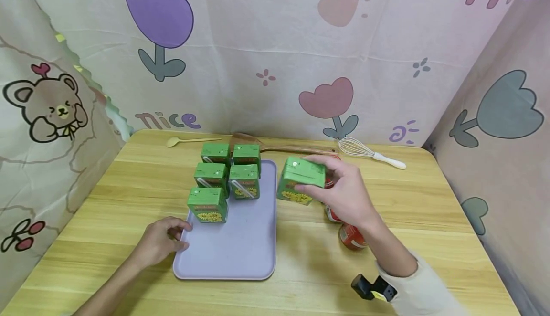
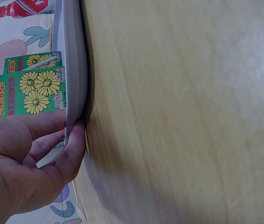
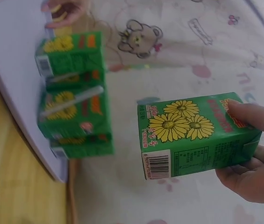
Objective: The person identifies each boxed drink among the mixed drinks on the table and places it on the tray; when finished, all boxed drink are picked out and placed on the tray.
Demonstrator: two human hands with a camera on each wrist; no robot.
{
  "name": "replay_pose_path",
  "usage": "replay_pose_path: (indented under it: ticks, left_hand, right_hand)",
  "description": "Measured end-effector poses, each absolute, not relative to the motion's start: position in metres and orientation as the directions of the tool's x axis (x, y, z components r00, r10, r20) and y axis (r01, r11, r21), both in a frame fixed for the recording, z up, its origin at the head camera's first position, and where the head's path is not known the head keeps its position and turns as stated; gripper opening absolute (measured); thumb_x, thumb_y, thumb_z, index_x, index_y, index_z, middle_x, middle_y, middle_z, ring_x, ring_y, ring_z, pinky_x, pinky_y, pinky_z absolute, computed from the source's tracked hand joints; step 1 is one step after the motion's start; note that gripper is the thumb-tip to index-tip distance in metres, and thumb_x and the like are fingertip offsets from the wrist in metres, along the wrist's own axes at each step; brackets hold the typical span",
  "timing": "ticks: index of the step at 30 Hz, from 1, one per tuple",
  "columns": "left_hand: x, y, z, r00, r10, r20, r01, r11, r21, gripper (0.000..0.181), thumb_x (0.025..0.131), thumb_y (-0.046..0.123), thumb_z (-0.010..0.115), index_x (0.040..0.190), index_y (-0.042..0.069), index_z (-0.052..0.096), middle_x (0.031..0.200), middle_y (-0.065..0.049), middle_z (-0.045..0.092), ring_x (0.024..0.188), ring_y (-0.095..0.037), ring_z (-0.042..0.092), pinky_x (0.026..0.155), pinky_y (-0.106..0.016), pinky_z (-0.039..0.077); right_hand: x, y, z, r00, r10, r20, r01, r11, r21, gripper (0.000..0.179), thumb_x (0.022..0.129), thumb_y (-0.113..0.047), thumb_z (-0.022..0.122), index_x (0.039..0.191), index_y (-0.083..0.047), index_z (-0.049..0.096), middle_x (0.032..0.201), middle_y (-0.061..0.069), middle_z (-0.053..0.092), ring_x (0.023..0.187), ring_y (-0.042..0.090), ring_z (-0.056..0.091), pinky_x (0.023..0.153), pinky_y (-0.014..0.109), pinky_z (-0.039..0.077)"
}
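My right hand (image 1: 343, 189) grips a green drink carton (image 1: 302, 178) printed with yellow flowers, held in the air just right of a lavender tray (image 1: 240, 254). In the right wrist view, thumb and fingers clasp one end of that carton (image 3: 188, 135), and its barcode shows. My left hand (image 1: 161, 240) pinches the tray's left rim; the left wrist view has thumb and fingers (image 2: 78, 140) on either side of the rim. Several matching cartons (image 1: 208, 205) stand upright in two columns at the tray's far left, some with a straw on the front.
Red-labelled bottles (image 1: 352, 237) are partly hidden behind my right hand and forearm. Along the table's back edge lie a pale spoon (image 1: 173, 142), a wooden spatula (image 1: 296, 149) and a white whisk (image 1: 371, 153). Printed cloth (image 1: 258, 44) hangs around the wooden table (image 1: 301, 297).
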State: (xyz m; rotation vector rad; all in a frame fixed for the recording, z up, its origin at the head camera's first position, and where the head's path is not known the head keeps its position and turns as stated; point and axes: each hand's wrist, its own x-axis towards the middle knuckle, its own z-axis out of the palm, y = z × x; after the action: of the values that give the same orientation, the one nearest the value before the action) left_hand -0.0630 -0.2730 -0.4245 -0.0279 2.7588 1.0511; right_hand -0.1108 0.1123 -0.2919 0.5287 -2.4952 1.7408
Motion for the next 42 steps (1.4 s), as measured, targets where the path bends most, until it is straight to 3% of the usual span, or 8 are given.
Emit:
replay_pose_path:
  ticks: [11,33,42]
  left_hand:
    - [-0.063,-0.274,-0.425,-0.984,0.060,-0.167,-0.066,0.748,0.661,0.031,0.067,0.000,0.078,0.097,0.004,0.069,0.087,-0.005,0.062,0.077,-0.014,0.054,0.060,-0.019,0.047]
    - [-0.063,-0.273,-0.425,-0.985,0.055,-0.164,-0.067,0.753,0.654,0.032,0.066,0.001,0.078,0.097,0.004,0.069,0.085,-0.005,0.061,0.075,-0.012,0.053,0.059,-0.019,0.047]
    - [-0.063,-0.273,-0.426,-0.984,0.066,-0.163,-0.060,0.748,0.661,0.032,0.067,0.000,0.078,0.098,0.004,0.069,0.086,-0.006,0.062,0.076,-0.013,0.054,0.058,-0.020,0.048]
  right_hand:
    - [-0.111,0.076,-0.323,-0.937,-0.300,0.179,-0.269,0.293,-0.917,0.050,0.070,-0.012,0.083,0.116,-0.012,0.065,0.107,0.005,0.068,0.093,0.016,0.062,0.080,0.024,0.053]
    - [-0.135,0.021,-0.391,-0.900,-0.406,0.161,-0.285,0.267,-0.921,0.044,0.071,-0.011,0.082,0.112,-0.010,0.066,0.115,0.006,0.066,0.098,0.015,0.059,0.084,0.027,0.051]
    - [-0.137,0.008,-0.398,-0.895,-0.423,0.140,-0.300,0.339,-0.892,0.044,0.073,-0.016,0.082,0.114,-0.014,0.066,0.114,0.001,0.068,0.104,0.015,0.061,0.086,0.026,0.049]
